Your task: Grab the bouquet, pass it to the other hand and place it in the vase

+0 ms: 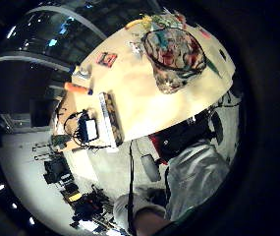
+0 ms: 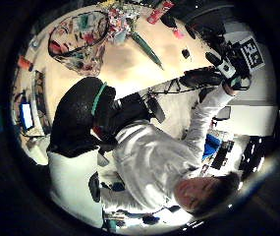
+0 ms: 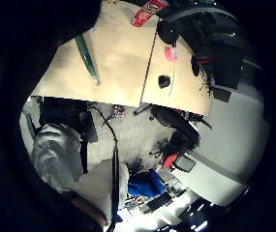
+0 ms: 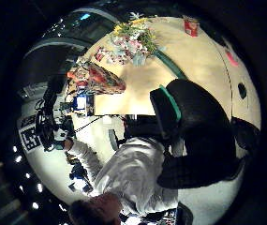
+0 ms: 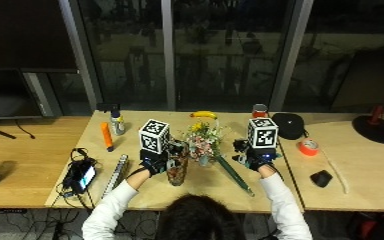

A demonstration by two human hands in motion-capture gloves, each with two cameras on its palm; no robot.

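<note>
A bouquet (image 5: 203, 142) of mixed pale and yellow flowers lies on the wooden table (image 5: 39, 145), its long green wrapped stem (image 5: 235, 177) running toward the front edge. A multi-coloured patterned vase (image 5: 177, 169) stands upright just left of it. My left hand (image 5: 153, 161) hovers beside the vase's left side, holding nothing. My right hand (image 5: 250, 157) hovers just right of the stem, fingers relaxed and empty. From the palms, the vase (image 1: 174, 59) and bouquet (image 4: 130, 42) show below on the table, apart from both hands. The stem (image 3: 87, 58) lies bare.
At the table's back stand a spray bottle (image 5: 117, 122), an orange tube (image 5: 105, 136), a banana (image 5: 204, 114) and a red can (image 5: 260, 109). A device with cables (image 5: 82, 174) and a long strip (image 5: 117, 170) lie left. A black cap (image 5: 288, 125), tape roll (image 5: 308, 147) and a small black object (image 5: 321, 178) lie right.
</note>
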